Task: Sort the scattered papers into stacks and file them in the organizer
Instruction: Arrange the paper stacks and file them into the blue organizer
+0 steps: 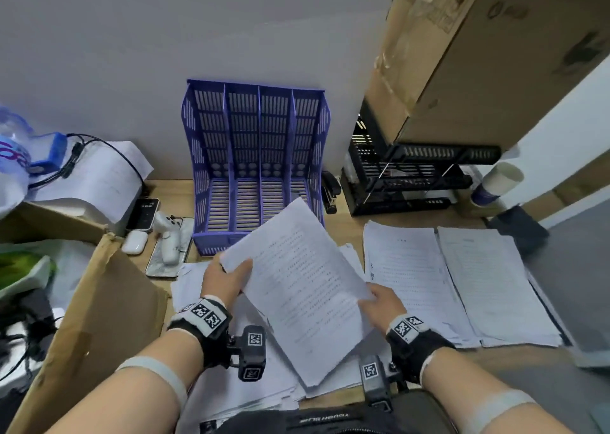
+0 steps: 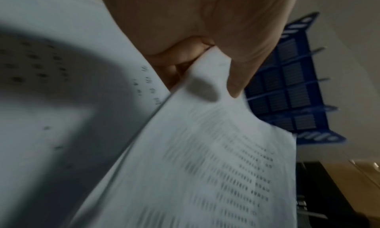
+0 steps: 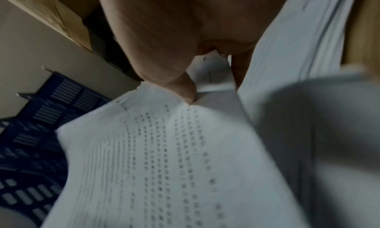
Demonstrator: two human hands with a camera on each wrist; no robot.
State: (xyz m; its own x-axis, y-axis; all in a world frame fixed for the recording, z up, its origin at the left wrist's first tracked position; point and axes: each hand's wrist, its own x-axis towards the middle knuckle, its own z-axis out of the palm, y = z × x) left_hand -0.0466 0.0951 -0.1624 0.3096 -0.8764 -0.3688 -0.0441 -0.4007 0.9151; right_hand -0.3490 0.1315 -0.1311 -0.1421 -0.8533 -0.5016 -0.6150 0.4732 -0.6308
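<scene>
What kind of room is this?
Probably an office desk or workroom: a blue file organizer stands against the wall, printed paper stacks lie on the table, and a stapler sits beside the organizer.

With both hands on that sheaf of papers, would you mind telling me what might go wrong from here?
1. The left hand and right hand pinch the held papers only at the edges, so sheets could slip or fan out.
2. They hang over the loose pile below; dropped sheets would mix back in.
3. The held papers are tilted against the blue organizer, whose slots are narrow, so corners may catch a divider.
</scene>
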